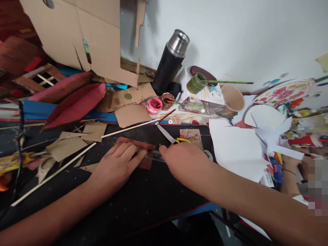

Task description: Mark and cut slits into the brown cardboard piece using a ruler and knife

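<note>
My left hand (119,160) lies over a reddish-brown painted cardboard strip (143,143), its fingers bent together and pressing it to the black mat. A second reddish-brown piece (146,163) shows below the thumb. Close beside it, my right hand (183,157) is closed in a fist, thumb towards the left hand. A thin, pale, see-through strip (159,157) shows between the hands; whatever sits inside the right fist is hidden. Scissors with yellow handles (170,136) lie just behind the right hand, near a corrugated cardboard piece (192,136).
At the back stand a black thermos (169,63), a pink paint jar (154,106), a brown paint jar (168,100) and a green jar (196,83). Cardboard scraps (66,147) and a wooden stick (55,174) lie left. White paper (234,147) and another person's arm (289,174) are right.
</note>
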The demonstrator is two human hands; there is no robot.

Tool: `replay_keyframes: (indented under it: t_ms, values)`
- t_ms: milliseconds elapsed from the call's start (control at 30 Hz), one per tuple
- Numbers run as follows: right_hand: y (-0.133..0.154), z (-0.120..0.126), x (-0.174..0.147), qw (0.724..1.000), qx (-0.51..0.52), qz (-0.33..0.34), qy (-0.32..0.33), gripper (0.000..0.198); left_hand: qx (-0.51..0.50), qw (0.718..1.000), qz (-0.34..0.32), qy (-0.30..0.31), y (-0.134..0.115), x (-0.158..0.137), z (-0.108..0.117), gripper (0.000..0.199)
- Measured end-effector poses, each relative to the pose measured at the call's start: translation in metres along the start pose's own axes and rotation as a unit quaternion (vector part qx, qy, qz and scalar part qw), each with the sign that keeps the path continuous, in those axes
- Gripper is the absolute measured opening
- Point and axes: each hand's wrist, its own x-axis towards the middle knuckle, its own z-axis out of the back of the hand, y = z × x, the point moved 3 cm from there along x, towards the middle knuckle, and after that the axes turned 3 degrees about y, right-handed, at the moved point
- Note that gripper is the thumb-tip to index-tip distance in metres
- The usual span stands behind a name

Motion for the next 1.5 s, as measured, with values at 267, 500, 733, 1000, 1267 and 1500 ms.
replay_keyframes:
  t_ms: [267, 500, 733, 1000, 1267, 1500]
  values:
    - [-0.002, -0.013, -0.003, 0.999, 0.013, -0.025, -0.03, 0.026, -0.017, 0.999, 0.013, 0.031, 0.001, -0.002, -0.006, 0.044]
    - [-0.002, -0.034, -0.02, 0.984, 0.079, -0.048, -0.151, 0.024, -0.01, 1.0, 0.015, 0.013, -0.001, 0.0, -0.004, 0.038]
    - [-0.006, -0.062, -0.018, 0.952, 0.188, -0.074, -0.231, 0.027, 0.006, 1.0, -0.006, 0.006, -0.002, 0.003, 0.006, 0.039]
    - [0.003, -0.069, -0.003, 0.937, 0.231, -0.064, -0.255, 0.029, -0.028, 0.999, -0.023, -0.023, -0.002, 0.002, 0.01, 0.034]
    - [0.007, -0.072, 0.005, 0.945, 0.227, -0.098, -0.215, 0.027, -0.04, 0.997, -0.036, -0.062, 0.001, 0.003, 0.014, 0.028]
    - [0.011, -0.073, 0.002, 0.944, 0.207, -0.104, -0.234, 0.027, -0.013, 0.997, -0.029, -0.069, 0.001, 0.001, 0.017, 0.031]
